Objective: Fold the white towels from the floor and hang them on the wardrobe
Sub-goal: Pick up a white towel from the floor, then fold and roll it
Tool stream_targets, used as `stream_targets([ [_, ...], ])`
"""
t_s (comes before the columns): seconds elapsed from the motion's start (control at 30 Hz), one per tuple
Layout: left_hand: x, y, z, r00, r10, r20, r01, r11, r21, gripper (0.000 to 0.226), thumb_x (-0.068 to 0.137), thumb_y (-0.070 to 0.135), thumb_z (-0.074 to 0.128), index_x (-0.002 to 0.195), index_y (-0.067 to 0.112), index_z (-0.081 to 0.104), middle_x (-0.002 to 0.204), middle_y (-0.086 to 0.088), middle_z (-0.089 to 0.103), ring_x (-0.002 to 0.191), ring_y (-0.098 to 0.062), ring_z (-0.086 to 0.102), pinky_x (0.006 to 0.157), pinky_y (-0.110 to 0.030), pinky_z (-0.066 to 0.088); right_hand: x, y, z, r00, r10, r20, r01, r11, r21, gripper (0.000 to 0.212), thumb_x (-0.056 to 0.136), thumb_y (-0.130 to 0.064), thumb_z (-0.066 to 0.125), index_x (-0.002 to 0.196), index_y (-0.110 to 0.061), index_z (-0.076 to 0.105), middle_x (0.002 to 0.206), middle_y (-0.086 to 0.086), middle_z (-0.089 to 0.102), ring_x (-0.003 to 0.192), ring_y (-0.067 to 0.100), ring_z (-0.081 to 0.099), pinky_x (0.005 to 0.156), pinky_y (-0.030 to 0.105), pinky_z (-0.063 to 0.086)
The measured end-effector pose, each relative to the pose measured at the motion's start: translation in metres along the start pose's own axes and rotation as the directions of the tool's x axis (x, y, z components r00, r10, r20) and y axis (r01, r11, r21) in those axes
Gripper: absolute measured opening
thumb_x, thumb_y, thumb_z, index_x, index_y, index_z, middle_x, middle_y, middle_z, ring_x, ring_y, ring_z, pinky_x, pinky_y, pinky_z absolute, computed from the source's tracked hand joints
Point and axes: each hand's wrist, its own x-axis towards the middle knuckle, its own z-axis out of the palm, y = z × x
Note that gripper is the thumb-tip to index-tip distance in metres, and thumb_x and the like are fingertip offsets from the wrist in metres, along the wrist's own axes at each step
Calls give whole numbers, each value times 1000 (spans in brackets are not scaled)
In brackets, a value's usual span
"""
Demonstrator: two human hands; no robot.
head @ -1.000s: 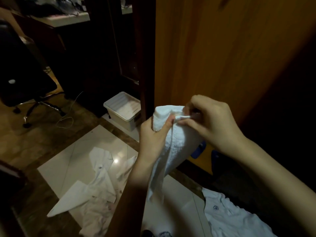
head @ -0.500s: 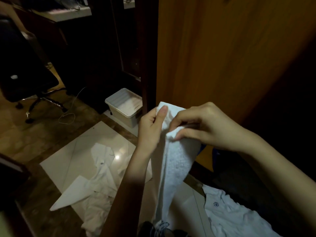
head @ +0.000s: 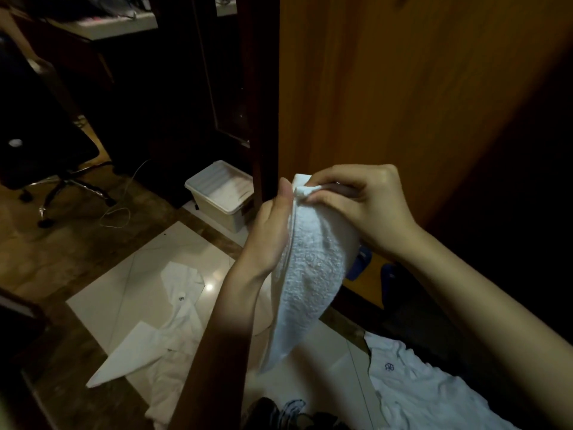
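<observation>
A white terry towel hangs in front of me, narrowed into a long strip. My left hand grips its left edge near the top. My right hand pinches the top corner from the right. The brown wooden wardrobe door stands just behind the hands. More white towels lie spread on the pale floor tile at lower left. Another white towel with a small dark logo lies at lower right.
A white lidded plastic box sits on the floor beside the wardrobe's edge. A black office chair stands at the left, with a thin white cable on the floor. A blue slipper lies by the wardrobe base. Dark shoes show at the bottom.
Both hands have kept hold of the towel's top. The right hand has shifted its grip to the top corner, and the hanging towel has bunched shorter and wider.
</observation>
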Motion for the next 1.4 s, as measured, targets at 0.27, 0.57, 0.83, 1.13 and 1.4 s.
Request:
stream_targets([
  [0.27,-2,-10,-10,991,102,93,-119,972,203,36,84,-5,62,99,27,61,83,21,69,86,7,62,75,-11,46,-7,-6,0,999,-38,7,38,999,-8,14,77,-32,72,84,-20,74,85,-12,69,82,0,61,79,32,41],
  [0.57,-2,-13,-12,981,144,-133,-127,983,129,40,71,23,72,108,21,57,98,11,68,94,1,65,75,-16,51,-19,13,-27,862,412,295,-499,791,355,23,69,-27,70,88,-15,62,88,-6,67,83,5,65,71,18,52],
  [0.83,5,-19,8,874,315,-369,-183,918,352,21,82,5,70,74,23,61,67,11,62,65,6,53,60,-11,40,-32,10,-10,862,505,44,-427,677,600,19,85,4,61,95,-13,61,84,-9,69,82,5,66,70,17,52],
  [1.13,0,-25,25,897,243,-369,-245,969,42,46,71,81,47,83,40,63,78,17,59,79,-5,55,70,-23,45,-39,8,7,812,528,249,-453,301,839,33,78,-37,56,96,-10,65,80,-3,71,75,10,67,65,21,53],
  [1.4,4,-9,41,919,224,-323,-261,962,-77,45,71,76,54,78,34,68,78,4,60,82,-21,55,75,-39,43,-31,7,15,790,498,358,-401,-23,916,27,83,-38,57,89,-20,76,91,3,71,87,13,67,81,26,53],
])
